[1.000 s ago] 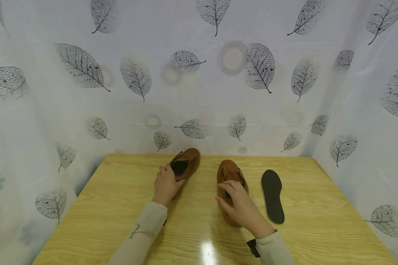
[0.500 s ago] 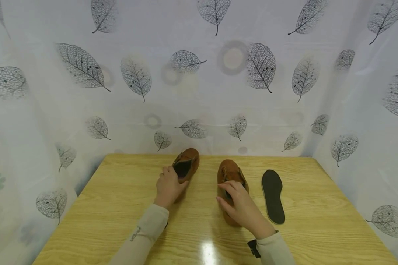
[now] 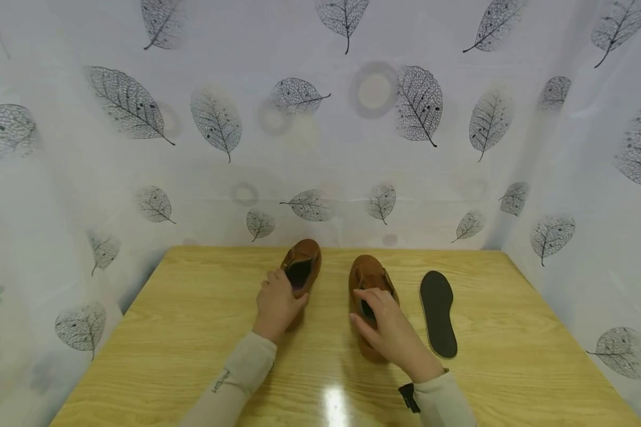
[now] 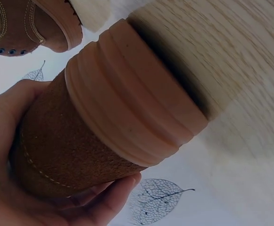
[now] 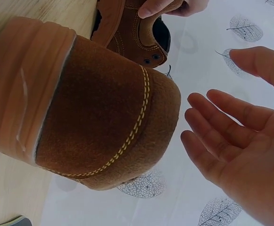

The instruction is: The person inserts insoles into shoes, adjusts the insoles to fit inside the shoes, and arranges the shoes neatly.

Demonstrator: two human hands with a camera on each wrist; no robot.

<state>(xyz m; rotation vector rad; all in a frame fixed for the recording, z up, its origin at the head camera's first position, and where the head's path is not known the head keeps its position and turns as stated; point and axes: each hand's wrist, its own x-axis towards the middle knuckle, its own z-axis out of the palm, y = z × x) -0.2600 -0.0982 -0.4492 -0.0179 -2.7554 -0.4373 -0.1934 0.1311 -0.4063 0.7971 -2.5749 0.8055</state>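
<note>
My left hand (image 3: 279, 303) grips the heel end of the left brown suede shoe (image 3: 308, 252), whose dark opening faces up. In the left wrist view, thumb and fingers curl round the shoe's heel (image 4: 75, 146), above its ridged tan sole. The right brown shoe (image 3: 364, 267) stands on the table, toe away from me. Over its opening hovers my right hand (image 3: 395, 332). The right wrist view shows that hand (image 5: 250, 141) with loosely bent fingers, apart from the shoe's heel (image 5: 99, 103) and holding nothing.
A dark insole (image 3: 438, 314) lies flat to the right of the right shoe. The wood-grain table (image 3: 192, 332) ends at the back against a white leaf-print curtain (image 3: 342, 160), which also hangs at both sides.
My left hand has shifted slightly right, turning the left shoe so it points more straight away from me. The right hand, right shoe and insole stay in place.
</note>
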